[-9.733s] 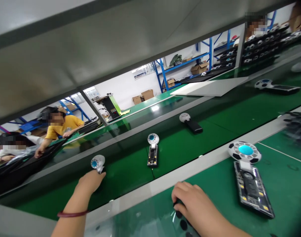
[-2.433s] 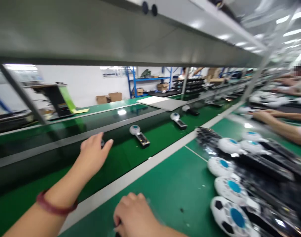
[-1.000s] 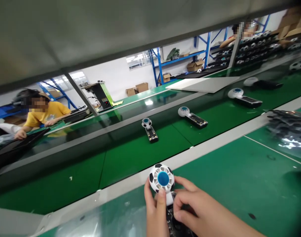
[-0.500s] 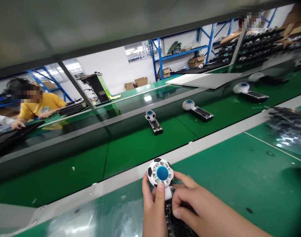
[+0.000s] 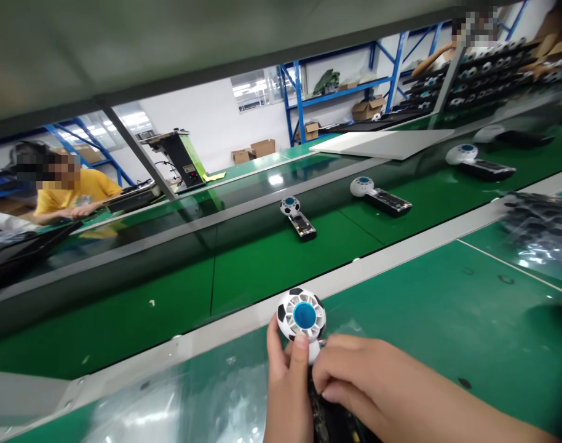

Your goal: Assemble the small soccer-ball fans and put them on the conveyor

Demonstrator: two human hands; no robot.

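Observation:
A handheld fan point(image 5: 304, 314) with a round soccer-ball head and blue centre disc is upright in front of me at the bottom middle. My left hand point(image 5: 288, 384) is wrapped round its neck, thumb pressed on the front just below the disc. Curled closed, my right hand point(image 5: 350, 375) grips the fan's dark, opened handle point(image 5: 320, 415) just under the neck. Its fingertips hide that part, so any small piece between them cannot be seen. Parts of a circuit show along the handle.
Beyond the bench edge, a green conveyor point(image 5: 257, 271) carries several similar fans point(image 5: 383, 198) with opened handles. Plastic-wrapped parts point(image 5: 543, 231) lie at right on my bench point(image 5: 414, 307). A white board point(image 5: 382, 143) lies across the far side. A person in yellow point(image 5: 80, 191) sits opposite.
My right hand has drawn its fingers in from the fan's head and curls tighter at the handle. The fans on the conveyor have shifted slightly right and up in view.

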